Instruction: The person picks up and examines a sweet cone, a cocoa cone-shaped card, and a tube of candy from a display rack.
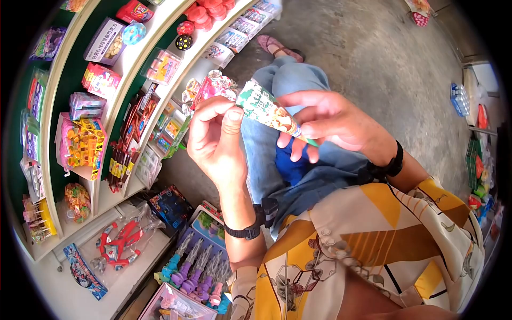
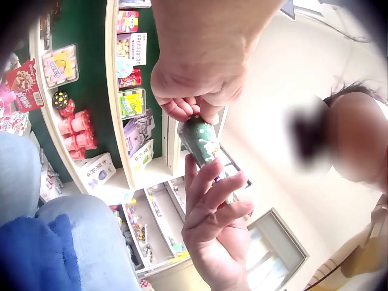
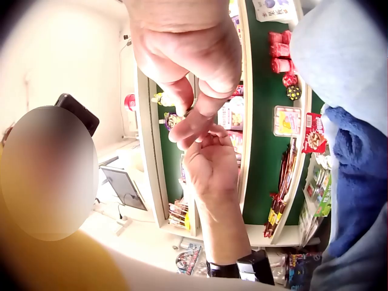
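Note:
A green and white cone-shaped snack pack (image 1: 268,111) with cartoon print is held over the person's lap, its narrow tip pointing right. The left hand (image 1: 217,141) pinches the wide end's edge between thumb and fingers. Around the narrow end, the right hand (image 1: 344,124) grips with its thumb on the near side and fingers behind. The left wrist view shows the green wide end of the cone (image 2: 200,138) below the left fingertips, with the right hand (image 2: 215,227) along its lower part. In the right wrist view the hands hide most of the pack.
Shelves of packaged sweets curve along the left, with a yellow candy pack (image 1: 84,143) and red jars (image 1: 205,15). A bagged red toy (image 1: 118,244) lies on the lower white ledge. A blue cloth (image 1: 293,162) rests on the lap. More goods line the far right.

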Motion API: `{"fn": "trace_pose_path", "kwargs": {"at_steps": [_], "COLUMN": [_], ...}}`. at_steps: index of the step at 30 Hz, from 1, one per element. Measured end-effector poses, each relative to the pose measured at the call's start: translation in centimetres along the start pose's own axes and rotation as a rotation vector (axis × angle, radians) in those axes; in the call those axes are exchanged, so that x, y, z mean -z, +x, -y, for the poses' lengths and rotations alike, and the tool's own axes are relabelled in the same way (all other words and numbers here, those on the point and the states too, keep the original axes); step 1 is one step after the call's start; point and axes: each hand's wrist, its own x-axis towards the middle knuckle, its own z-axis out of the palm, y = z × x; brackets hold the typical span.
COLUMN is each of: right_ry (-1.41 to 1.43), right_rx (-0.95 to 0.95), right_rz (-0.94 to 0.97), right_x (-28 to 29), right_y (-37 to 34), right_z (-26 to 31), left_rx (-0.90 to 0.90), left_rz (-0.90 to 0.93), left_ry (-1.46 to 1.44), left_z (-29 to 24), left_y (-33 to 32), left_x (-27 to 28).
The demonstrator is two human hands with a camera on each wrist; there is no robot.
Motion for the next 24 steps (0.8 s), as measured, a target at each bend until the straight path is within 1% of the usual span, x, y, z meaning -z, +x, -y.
{"fn": "trace_pose_path", "kwargs": {"at_steps": [3, 5, 8, 9, 11, 12, 13, 15, 18, 21, 24], "right_ry": [0.011, 0.012, -0.022, -0.041, -0.104, -0.135, -0.163, -0.218, -0.383, -0.238, -0.17], "right_rx": [-0.006, 0.007, 0.067, 0.096, 0.093, 0.091, 0.102, 0.119, 0.215, 0.133, 0.126], "right_rz": [0.042, 0.036, -0.021, -0.045, -0.143, -0.193, -0.202, -0.227, -0.231, -0.227, -0.177], "right_x": [0.0, 0.0, 0.1, 0.1, 0.6, 0.9, 1.1, 1.6, 1.6, 0.9, 0.9], "right_y": [0.0, 0.1, 0.3, 0.5, 1.0, 1.3, 1.4, 1.5, 1.5, 1.4, 1.1], "right_z": [0.1, 0.0, -0.2, -0.3, -0.7, -0.9, -1.2, -1.7, -2.4, -1.7, -1.4], "left_rx": [-0.032, -0.047, -0.036, 0.027, 0.153, 0.142, 0.133, 0.212, 0.285, 0.393, 0.394], "left_rz": [-0.008, 0.01, -0.032, -0.027, -0.02, 0.024, 0.022, -0.015, -0.038, -0.023, 0.036], "left_ry": [0.006, 0.018, 0.08, 0.074, 0.069, 0.073, 0.119, 0.003, -0.027, -0.118, -0.224], "left_z": [-0.7, -0.9, -0.5, -0.4, -0.2, 0.5, 0.9, 1.1, 1.3, 1.2, 1.1], "left_y": [0.2, 0.3, 0.4, 0.4, -0.2, -0.3, -0.5, -0.8, -1.1, -1.0, -0.9], "left_x": [-0.5, -0.4, -0.5, -0.6, -0.6, -0.4, -0.6, -1.3, -1.2, -0.7, -0.3]}}
